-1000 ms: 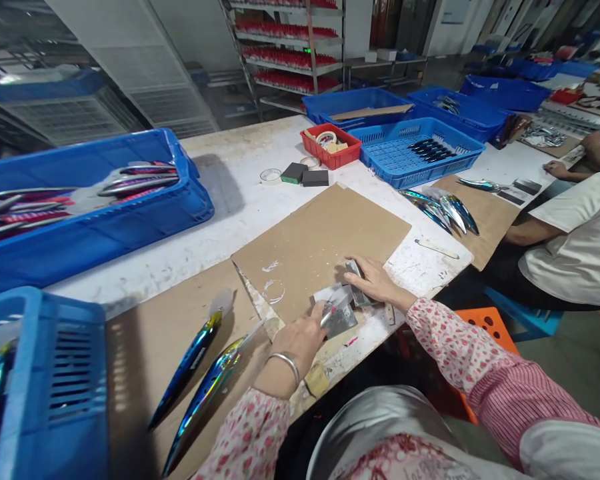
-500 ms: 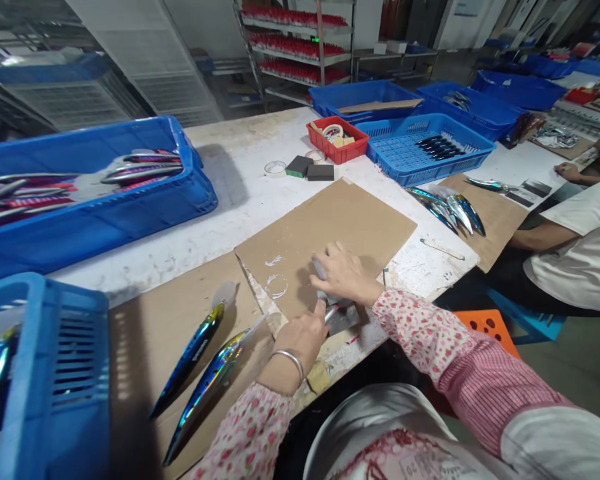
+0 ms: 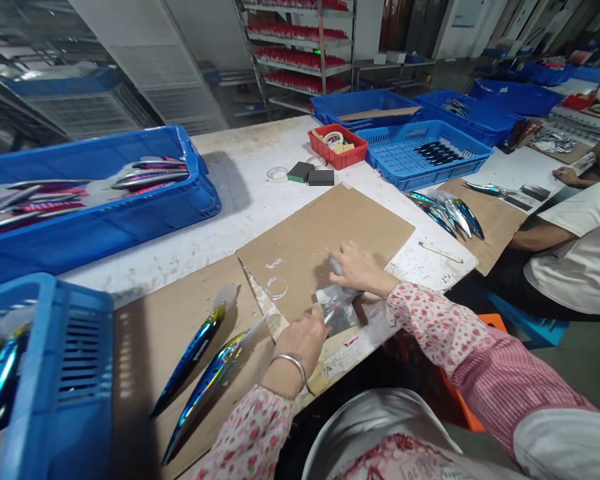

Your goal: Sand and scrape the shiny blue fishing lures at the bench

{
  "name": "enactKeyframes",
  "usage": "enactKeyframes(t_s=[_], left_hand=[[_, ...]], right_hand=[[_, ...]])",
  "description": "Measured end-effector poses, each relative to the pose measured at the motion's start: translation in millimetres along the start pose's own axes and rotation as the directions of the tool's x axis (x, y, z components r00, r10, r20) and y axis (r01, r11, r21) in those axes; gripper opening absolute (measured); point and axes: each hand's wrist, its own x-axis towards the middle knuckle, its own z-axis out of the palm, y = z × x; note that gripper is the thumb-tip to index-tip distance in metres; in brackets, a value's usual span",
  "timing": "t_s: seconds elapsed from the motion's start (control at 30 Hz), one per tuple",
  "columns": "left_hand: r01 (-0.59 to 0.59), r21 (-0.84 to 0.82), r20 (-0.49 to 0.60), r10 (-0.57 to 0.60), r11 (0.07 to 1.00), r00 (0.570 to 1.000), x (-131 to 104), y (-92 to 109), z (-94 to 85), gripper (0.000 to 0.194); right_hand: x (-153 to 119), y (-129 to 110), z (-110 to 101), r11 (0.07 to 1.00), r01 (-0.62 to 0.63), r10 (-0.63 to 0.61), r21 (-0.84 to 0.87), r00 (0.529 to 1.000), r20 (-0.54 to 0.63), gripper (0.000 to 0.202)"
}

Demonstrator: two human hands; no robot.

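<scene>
My left hand (image 3: pixel 303 341) is closed near the table's front edge, its fingertips on a shiny, silvery fishing lure (image 3: pixel 331 313) that the hand largely hides. Under the lure lies a small grey sheet (image 3: pixel 344 321) with a whitish, smeared surface. Farther up and to the right, my right hand (image 3: pixel 356 268) is curled around a small grey piece (image 3: pixel 335 265); its kind is unclear. A cardboard sheet (image 3: pixel 330 223) lies beneath and beyond the hands. Left of my left hand, two blue and gold lures (image 3: pixel 190 357) with clear lips rest on another cardboard piece (image 3: pixel 155 320).
Blue crates of lures (image 3: pixel 145 213) (image 3: pixel 85 353) stand at left. Beyond the cardboard are dark blocks (image 3: pixel 321 178), a red tray (image 3: pixel 347 159) and a blue basket (image 3: pixel 405 175). A co-worker's arm (image 3: pixel 545 235) is at right, near several lures (image 3: pixel 463 213).
My right hand has lifted away from my left hand, up and to the right, with the grey piece. More of the grey sheet shows. My left hand has barely moved.
</scene>
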Motion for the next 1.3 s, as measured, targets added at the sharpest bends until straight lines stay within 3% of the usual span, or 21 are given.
enactKeyframes(t_s=[0.2, 0.27, 0.37, 0.53, 0.63, 0.77, 0.87, 1.0, 1.17, 1.3], left_hand=[[0.017, -0.015, 0.012, -0.017, 1.0, 1.0, 1.9, -0.8, -0.8, 0.037], [0.018, -0.012, 0.016, -0.018, 1.0, 1.0, 2.3, -1.4, 0.7, 0.039], [0.027, -0.01, -0.013, -0.027, 1.0, 1.0, 2.0, 0.0, 4.4, 0.041], [0.097, -0.009, -0.035, -0.097, 0.995, 0.995, 0.8, 6.1, 7.2, 0.04], [0.106, -0.021, -0.078, -0.108, 0.994, 0.991, -6.2, 6.1, 8.0, 0.048], [0.124, -0.131, -0.233, -0.153, 0.984, 0.96, -20.6, 0.0, 18.8, 0.05], [0.148, -0.184, -0.32, -0.201, 0.972, 0.926, -27.0, -2.7, 32.5, 0.045], [0.159, -0.274, -0.336, -0.249, 0.949, 0.908, -28.4, 2.3, 44.6, 0.038], [0.126, -0.303, -0.194, -0.191, 0.945, 0.962, -27.1, 12.9, 45.8, 0.037], [0.133, -0.216, -0.187, -0.175, 0.967, 0.967, -25.8, 17.8, 47.0, 0.041]], right_hand=[[-2.2, -8.6, 7.2, 0.997, 0.012, 0.001, 0.073, 0.984, -0.178, 0.032], [-5.2, -3.3, 8.1, 0.995, 0.017, -0.002, 0.1, 0.989, -0.148, 0.035], [-9.8, 8.0, 10.0, 0.992, -0.074, 0.083, 0.106, 0.993, -0.082, 0.034], [-2.9, -5.5, 16.3, 0.987, -0.054, 0.082, 0.148, 0.977, -0.196, 0.034], [3.0, -0.2, 10.9, 0.966, -0.142, 0.187, 0.216, 0.96, -0.207, 0.036], [1.8, 29.9, -1.7, 0.905, -0.292, 0.373, 0.309, 0.895, -0.245, 0.037], [-0.9, 39.1, -2.4, 0.9, -0.273, 0.36, 0.34, 0.906, -0.222, 0.037], [-3.5, 31.8, 7.0, 0.903, -0.298, 0.35, 0.309, 0.928, -0.128, 0.036], [-14.0, 25.4, 16.8, 0.926, -0.321, 0.341, 0.199, 0.937, -0.076, 0.036], [-28.0, 18.2, 22.9, 0.929, -0.322, 0.325, 0.186, 0.946, 0.013, 0.035]])
